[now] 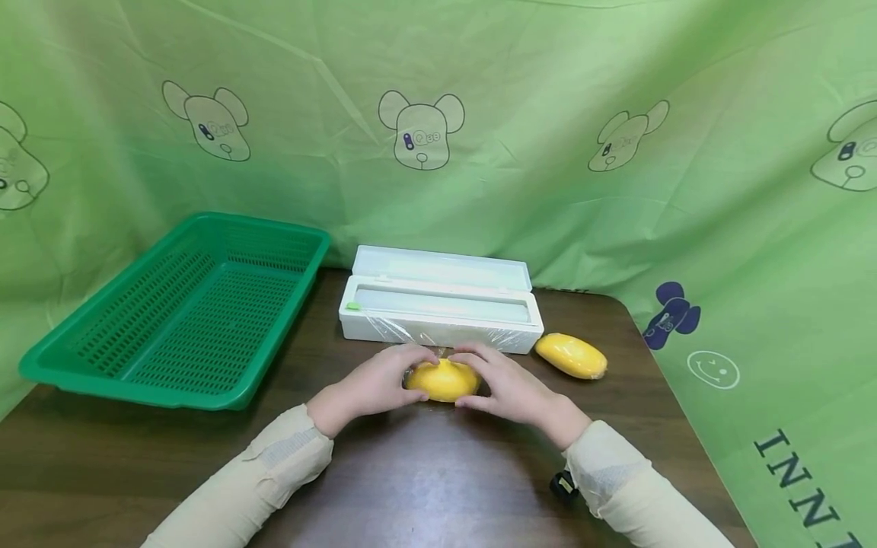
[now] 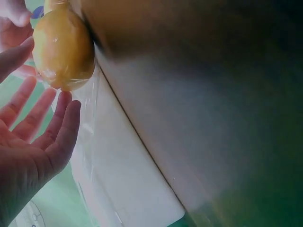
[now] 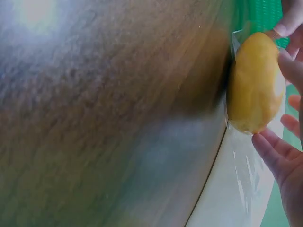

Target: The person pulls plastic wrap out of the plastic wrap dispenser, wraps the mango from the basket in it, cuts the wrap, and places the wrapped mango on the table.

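Note:
A yellow oval fruit (image 1: 444,382), covered in clear cling film, lies on the table in front of a white film dispenser (image 1: 438,336). My left hand (image 1: 380,382) holds its left end, thumb on the near side and fingers on the far side. At the right end, my right hand (image 1: 512,387) holds it in the same way. Film (image 2: 87,106) stretches between the fruit and the dispenser, as the left wrist view shows. Fingertips (image 3: 261,142) of the right hand meet the fruit's end in the right wrist view.
The dispenser's lid (image 1: 441,264) stands raised, with a green slider (image 1: 353,306) at its left. Another wrapped yellow fruit (image 1: 572,356) lies to the right. A green perforated basket (image 1: 137,397) occupies the left side. A small black object (image 1: 563,485) sits near the right sleeve. A green curtain (image 1: 521,205) hangs behind.

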{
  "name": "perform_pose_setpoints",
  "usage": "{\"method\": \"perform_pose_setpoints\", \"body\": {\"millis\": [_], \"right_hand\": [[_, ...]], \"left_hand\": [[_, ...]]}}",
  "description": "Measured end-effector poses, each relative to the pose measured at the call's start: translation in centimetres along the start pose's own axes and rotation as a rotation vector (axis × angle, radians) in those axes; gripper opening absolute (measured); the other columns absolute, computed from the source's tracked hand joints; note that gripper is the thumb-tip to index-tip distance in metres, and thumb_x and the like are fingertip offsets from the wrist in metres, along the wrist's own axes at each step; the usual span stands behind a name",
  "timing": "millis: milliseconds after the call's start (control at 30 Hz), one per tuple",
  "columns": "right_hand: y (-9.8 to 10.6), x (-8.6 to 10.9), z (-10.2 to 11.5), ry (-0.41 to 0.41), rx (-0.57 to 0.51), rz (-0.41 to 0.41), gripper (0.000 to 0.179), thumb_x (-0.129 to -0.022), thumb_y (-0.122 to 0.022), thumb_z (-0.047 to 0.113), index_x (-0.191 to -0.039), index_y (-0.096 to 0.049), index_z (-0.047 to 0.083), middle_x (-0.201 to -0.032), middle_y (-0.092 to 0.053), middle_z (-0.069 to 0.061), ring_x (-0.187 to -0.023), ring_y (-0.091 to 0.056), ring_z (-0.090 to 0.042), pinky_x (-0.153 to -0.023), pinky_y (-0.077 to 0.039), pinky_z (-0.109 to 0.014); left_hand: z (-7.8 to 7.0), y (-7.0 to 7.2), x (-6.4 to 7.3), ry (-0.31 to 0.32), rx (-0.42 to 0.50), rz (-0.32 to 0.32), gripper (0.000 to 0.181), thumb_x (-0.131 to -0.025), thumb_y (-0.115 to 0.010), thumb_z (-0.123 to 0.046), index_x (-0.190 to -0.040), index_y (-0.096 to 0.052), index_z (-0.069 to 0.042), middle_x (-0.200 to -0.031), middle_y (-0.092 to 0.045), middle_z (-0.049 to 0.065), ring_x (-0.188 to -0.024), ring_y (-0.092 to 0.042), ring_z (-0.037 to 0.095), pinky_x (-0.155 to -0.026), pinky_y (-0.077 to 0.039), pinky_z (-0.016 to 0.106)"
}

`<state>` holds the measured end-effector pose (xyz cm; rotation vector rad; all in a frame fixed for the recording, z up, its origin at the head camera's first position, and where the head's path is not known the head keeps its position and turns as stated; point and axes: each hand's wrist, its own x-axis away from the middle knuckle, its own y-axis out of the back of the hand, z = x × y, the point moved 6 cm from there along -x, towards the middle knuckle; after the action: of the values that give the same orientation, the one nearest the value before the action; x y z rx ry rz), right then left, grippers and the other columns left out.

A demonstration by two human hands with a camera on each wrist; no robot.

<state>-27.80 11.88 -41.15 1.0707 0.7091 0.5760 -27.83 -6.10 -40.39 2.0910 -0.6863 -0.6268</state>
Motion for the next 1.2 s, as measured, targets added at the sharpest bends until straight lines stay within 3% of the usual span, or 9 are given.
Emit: {"method": "perform_pose_setpoints", "body": {"millis": [167, 300, 533, 767, 1000, 1200], "right_hand": [[-0.22, -0.14, 0.50, 0.059, 0.039, 0.050, 0.083, -0.078, -0.092, 0.027, -0.146, -0.050, 0.006, -0.152, -0.046, -0.015, -0.135, -0.047, -0.033, -0.109, -0.042, -0.049], [-0.27, -0.31, 0.71, 0.092, 0.089, 0.025, 0.074, -0.082, -0.088, 0.017, -0.145, -0.051, 0.005, -0.147, -0.051, -0.014, -0.132, -0.050, -0.031, -0.107, -0.044, -0.047], [-0.18, -0.04, 0.32, 0.116, 0.111, -0.035, 0.057, -0.088, -0.083, 0.022, -0.135, -0.059, 0.001, -0.134, -0.061, -0.011, -0.124, -0.058, -0.027, -0.105, -0.047, -0.043], [-0.35, 0.05, -0.13, 0.072, 0.091, -0.019, 0.053, -0.094, -0.076, 0.026, -0.138, -0.058, 0.001, -0.137, -0.060, -0.012, -0.125, -0.057, -0.029, -0.105, -0.046, -0.045], [-0.07, 0.07, -0.11, 0.015, 0.037, -0.045, 0.051, -0.097, -0.072, 0.025, -0.141, -0.057, 0.003, -0.142, -0.055, -0.013, -0.130, -0.054, -0.031, -0.108, -0.044, -0.048], [0.30, 0.02, 0.27, 0.026, -0.006, -0.074, 0.051, -0.098, -0.071, 0.021, -0.143, -0.055, 0.003, -0.142, -0.059, -0.011, -0.125, -0.057, -0.028, -0.105, -0.046, -0.047]], "left_hand": [[-0.20, -0.02, -0.15, -0.048, -0.077, 0.009, 0.051, -0.083, -0.085, -0.007, -0.130, -0.066, -0.004, -0.143, -0.059, 0.013, -0.132, -0.054, 0.032, -0.110, -0.042, 0.047], [-0.39, 0.17, -0.61, -0.070, -0.115, 0.034, 0.049, -0.084, -0.082, -0.001, -0.130, -0.066, -0.003, -0.135, -0.065, 0.010, -0.125, -0.060, 0.029, -0.106, -0.046, 0.044], [0.19, 0.16, -0.87, -0.023, -0.110, 0.105, 0.040, -0.090, -0.076, -0.004, -0.129, -0.066, -0.003, -0.127, -0.068, 0.008, -0.116, -0.064, 0.026, -0.101, -0.049, 0.042], [0.12, -0.15, -0.54, 0.008, -0.158, 0.155, 0.071, -0.081, -0.089, -0.025, -0.143, -0.057, -0.011, -0.143, -0.058, 0.008, -0.126, -0.056, 0.030, -0.103, -0.047, 0.047], [0.07, -0.21, -0.67, -0.001, -0.263, 0.116, 0.085, -0.074, -0.094, -0.022, -0.148, -0.052, -0.017, -0.143, -0.055, 0.007, -0.126, -0.054, 0.033, -0.092, -0.052, 0.055], [0.34, 0.36, -0.96, -0.025, -0.221, 0.078, 0.065, -0.084, -0.086, -0.017, -0.142, -0.057, -0.012, -0.136, -0.062, 0.006, -0.120, -0.059, 0.030, -0.095, -0.051, 0.049]]}}
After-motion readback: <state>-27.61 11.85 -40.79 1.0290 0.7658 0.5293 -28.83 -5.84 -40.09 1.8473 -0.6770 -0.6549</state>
